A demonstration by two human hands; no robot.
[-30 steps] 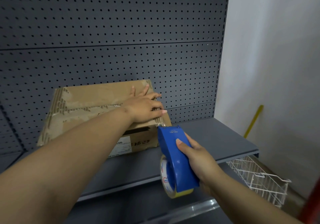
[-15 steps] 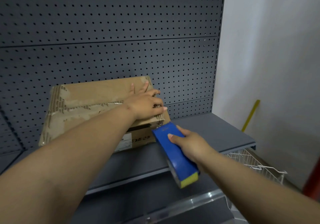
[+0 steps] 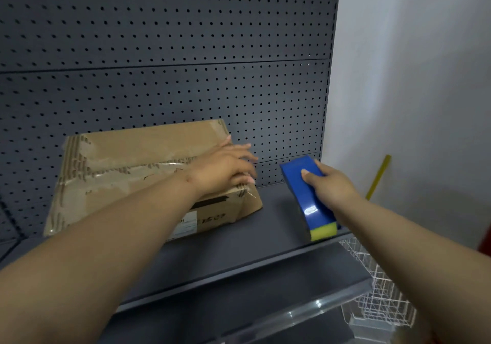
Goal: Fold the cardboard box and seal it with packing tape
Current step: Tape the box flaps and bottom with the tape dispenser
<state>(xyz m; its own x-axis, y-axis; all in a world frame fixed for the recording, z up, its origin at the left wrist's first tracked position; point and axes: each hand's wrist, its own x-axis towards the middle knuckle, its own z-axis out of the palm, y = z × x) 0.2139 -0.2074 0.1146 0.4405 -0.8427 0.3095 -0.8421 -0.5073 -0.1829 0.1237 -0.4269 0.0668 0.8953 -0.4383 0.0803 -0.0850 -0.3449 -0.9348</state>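
Observation:
A closed cardboard box (image 3: pixel 127 168) with worn tape strips on top sits on the dark grey shelf (image 3: pixel 276 216), against the pegboard. My left hand (image 3: pixel 225 168) rests on the box's right top edge, fingers spread and slightly blurred. To the right of the box, my right hand (image 3: pixel 332 184) grips a blue tape dispenser (image 3: pixel 308 197) with a yellow end. The dispenser touches or hovers just over the shelf near its front edge; I cannot tell which. It is apart from the box.
A perforated dark pegboard (image 3: pixel 170 51) forms the back wall. A white wall (image 3: pixel 411 78) stands at right with a yellow stick (image 3: pixel 378 176) leaning on it. A white wire basket (image 3: pixel 380 290) hangs below the shelf at lower right.
My right hand carried the tape dispenser away from the box's right corner, rightward and down toward the shelf. My left hand stayed on the box's right edge.

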